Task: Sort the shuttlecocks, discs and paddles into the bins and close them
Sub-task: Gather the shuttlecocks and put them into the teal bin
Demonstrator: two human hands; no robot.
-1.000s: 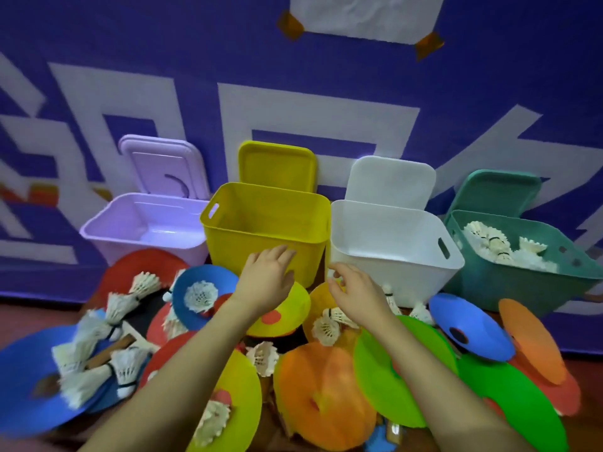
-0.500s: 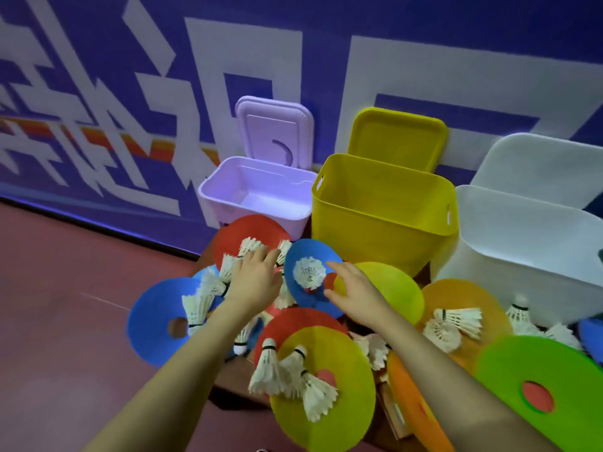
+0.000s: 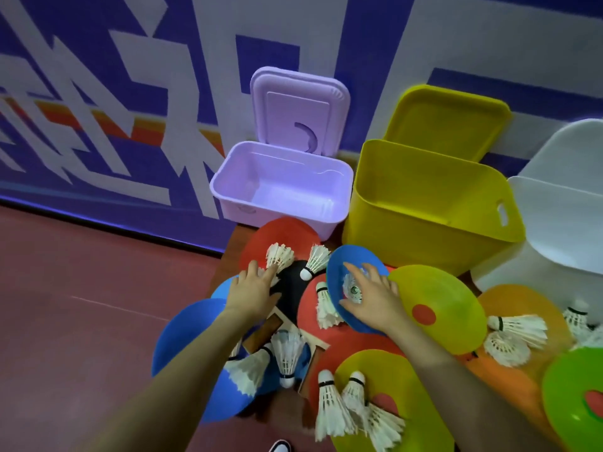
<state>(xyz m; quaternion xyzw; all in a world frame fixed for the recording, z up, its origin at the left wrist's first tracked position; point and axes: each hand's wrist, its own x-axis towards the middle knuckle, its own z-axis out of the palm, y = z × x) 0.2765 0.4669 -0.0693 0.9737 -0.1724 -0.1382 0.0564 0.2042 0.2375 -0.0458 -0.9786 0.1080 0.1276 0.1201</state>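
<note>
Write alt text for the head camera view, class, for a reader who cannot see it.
Two bare hands reach into a floor pile of coloured discs and shuttlecocks: the left hand touches a shuttlecock, the right hand closes over another on a blue disc. Behind stand open purple and yellow bins.
</note>
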